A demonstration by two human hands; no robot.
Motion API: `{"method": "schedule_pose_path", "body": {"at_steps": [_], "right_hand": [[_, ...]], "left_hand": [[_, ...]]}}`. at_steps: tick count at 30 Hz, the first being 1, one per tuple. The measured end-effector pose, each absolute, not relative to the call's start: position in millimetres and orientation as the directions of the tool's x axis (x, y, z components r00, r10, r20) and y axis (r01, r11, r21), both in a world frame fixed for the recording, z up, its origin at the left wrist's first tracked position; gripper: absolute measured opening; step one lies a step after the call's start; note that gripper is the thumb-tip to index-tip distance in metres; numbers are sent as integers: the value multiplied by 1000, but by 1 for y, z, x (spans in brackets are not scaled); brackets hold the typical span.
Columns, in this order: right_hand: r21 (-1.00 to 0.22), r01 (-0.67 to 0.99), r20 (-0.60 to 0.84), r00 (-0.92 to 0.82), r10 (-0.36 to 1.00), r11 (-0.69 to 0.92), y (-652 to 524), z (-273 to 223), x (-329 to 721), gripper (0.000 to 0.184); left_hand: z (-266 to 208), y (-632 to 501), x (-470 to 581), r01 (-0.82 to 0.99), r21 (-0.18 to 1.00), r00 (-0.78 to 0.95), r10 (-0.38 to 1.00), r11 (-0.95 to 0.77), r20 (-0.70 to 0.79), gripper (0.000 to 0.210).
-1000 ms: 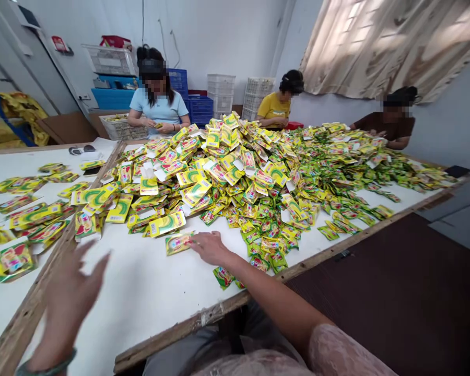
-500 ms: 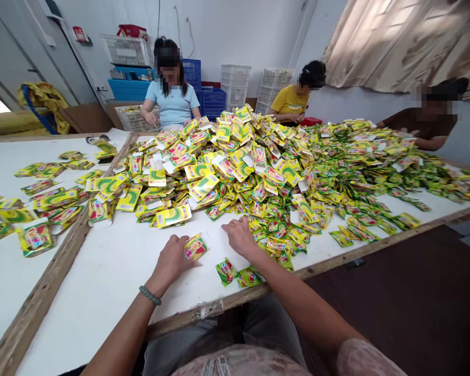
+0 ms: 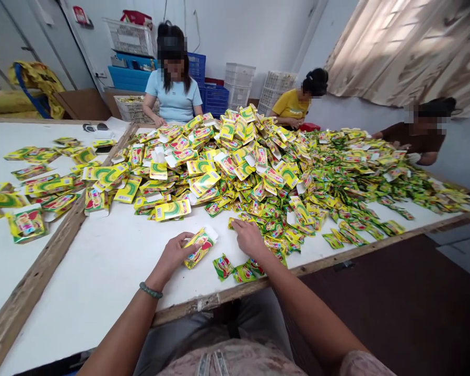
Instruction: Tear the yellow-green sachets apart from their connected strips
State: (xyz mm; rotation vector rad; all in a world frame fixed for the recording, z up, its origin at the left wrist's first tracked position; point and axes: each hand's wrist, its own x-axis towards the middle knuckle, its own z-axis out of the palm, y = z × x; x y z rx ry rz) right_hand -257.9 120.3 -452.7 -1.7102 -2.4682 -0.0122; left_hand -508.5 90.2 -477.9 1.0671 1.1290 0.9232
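My left hand point(image 3: 176, 251), with a beaded bracelet on the wrist, is closed on a small yellow carton point(image 3: 199, 250). The carton is tilted, and its white end flap point(image 3: 210, 234) points away from me. To its right, at the near edge of the heap, my right hand point(image 3: 248, 239) has its fingers drawn together on a small yellow-green packet point(image 3: 231, 223), mostly covered by the fingertips. Between my forearms, several loose green packets point(image 3: 223, 267) lie near the table's front edge.
A big heap of yellow cartons point(image 3: 203, 184) and green packets point(image 3: 348, 188) spreads over the white table point(image 3: 102, 271). A wooden strip point(image 3: 62, 250) divides the tabletop; more cartons point(image 3: 27, 223) lie left of it. Three people work across the table. Crates point(image 3: 238, 86) stand behind.
My left hand has raised and turned the carton, so more of its front shows. The right fingertips now have a packet at them. The view has shifted slightly.
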Motion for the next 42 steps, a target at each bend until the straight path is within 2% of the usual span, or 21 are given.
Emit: {"method": "schedule_pose_path", "body": {"at_steps": [2,3,5,6,8,10,12,14,18,22,27,32,37,42], "right_hand": [[-143,934,147,-307,940,327,126,-457,-263,37],[-221,926,170,-273,947,307,129,-459,-266,34],[-459,850,196,-186,963,258,132,-462,-272,27],[-605,764,182,-143,973,225,132,-463,-275,25],[-866,487,93,-76,993,118,130,-465,-282,27],[-988,154,-24,-34,999,-18,124,-466,-290,33],[-992,-86,-97,6,995,-96,119,-467,-298,39],[-983,-155,-108,25,994,-102,114,-467,-304,40],[-995,-41,-87,-18,996,-88,112,-468,-309,36],[-999,17,-51,-39,998,-51,112,-473,-307,34],[-991,118,-70,-95,993,-59,110,-475,-304,32],[-984,58,-178,-232,956,-169,106,-459,-299,33],[-978,106,-202,-241,949,-181,107,-455,-303,27],[-965,70,-263,-332,906,-255,108,-452,-299,28]], "left_hand": [[-478,90,-511,-86,965,171,958,249,-232,43],[-479,90,-512,-98,965,155,961,244,-227,42],[-482,90,-515,-117,966,138,967,231,-214,41],[-483,90,-516,-123,966,136,968,226,-209,42],[-486,91,-517,-130,966,141,968,225,-206,42],[-486,91,-517,-149,957,151,963,247,-225,42],[-486,91,-516,-200,939,166,954,280,-249,43],[-485,90,-516,-261,917,191,947,302,-258,43],[-484,89,-516,-326,889,229,940,320,-254,42],[-481,88,-515,-298,889,290,920,348,-263,44],[-481,88,-514,-310,871,271,914,380,-302,47],[-482,89,-514,-341,841,341,889,419,-305,44],[-481,90,-513,-335,847,335,893,412,-301,41],[-480,90,-515,-353,835,357,886,422,-297,42]]}}
